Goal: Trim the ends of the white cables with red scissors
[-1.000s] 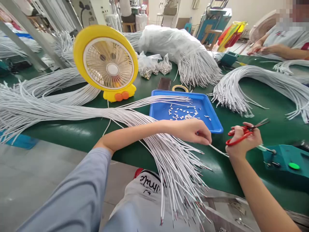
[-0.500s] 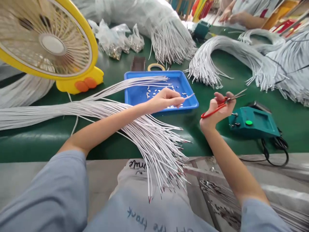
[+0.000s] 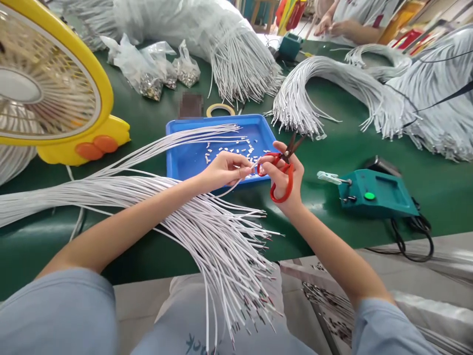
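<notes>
We see the left hand [image 3: 225,170] pinching the end of one thin white cable [image 3: 233,183] between thumb and fingers, just over the front edge of the blue tray [image 3: 186,160]; the cable bends down from the hand and goes back to the big bundle of white cables [image 3: 207,231] that lies across the green table [image 3: 332,148] and hangs over its near edge onto the person's lap; the right hand [image 3: 284,180] is closed around the red-handled scissors [image 3: 283,162], with fingers through the loops, and the blades point up and away and look a little open; the two hands are very close, almost touching, and the cable's tip sits between them; inside the tray lie many tiny white cut bits [image 3: 232,147], and a few more cables rest across it; a yellow fan [image 3: 48,98] stands to the left; a small teal box with a green button [image 3: 373,195] sits to the right of the hands; more heaps of white cables [image 3: 332,84] lie farther back, near small clear bags [image 3: 148,69] and a roll of tape [image 3: 220,109]; another person's hands [image 3: 332,24] are at the far end of the table.
</notes>
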Tool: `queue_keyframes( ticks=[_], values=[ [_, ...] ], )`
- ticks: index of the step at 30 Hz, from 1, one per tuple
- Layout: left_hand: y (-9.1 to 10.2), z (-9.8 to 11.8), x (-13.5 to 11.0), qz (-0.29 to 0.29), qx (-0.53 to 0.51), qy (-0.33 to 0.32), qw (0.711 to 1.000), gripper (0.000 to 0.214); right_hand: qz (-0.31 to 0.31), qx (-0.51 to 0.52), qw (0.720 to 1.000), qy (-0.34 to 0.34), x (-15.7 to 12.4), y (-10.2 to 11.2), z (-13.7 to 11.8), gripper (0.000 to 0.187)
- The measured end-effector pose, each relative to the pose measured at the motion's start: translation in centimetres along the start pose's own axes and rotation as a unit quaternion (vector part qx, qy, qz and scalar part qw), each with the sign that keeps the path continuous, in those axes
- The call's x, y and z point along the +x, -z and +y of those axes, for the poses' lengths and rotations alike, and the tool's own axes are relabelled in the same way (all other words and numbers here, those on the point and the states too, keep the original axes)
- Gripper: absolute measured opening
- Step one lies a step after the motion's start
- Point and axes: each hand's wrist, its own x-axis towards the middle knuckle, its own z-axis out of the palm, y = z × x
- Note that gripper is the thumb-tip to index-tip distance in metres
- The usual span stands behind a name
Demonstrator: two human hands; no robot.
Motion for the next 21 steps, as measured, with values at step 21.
queue_keyframes(
  ticks=[21],
  values=[
    [-0.9, -0.7, -0.4, 0.022, 0.122, -0.061, 0.990, 0.012, -0.060, 0.006, 0.995, 0.083, -0.4, 0.1, 1.1, 0.032]
  ],
)
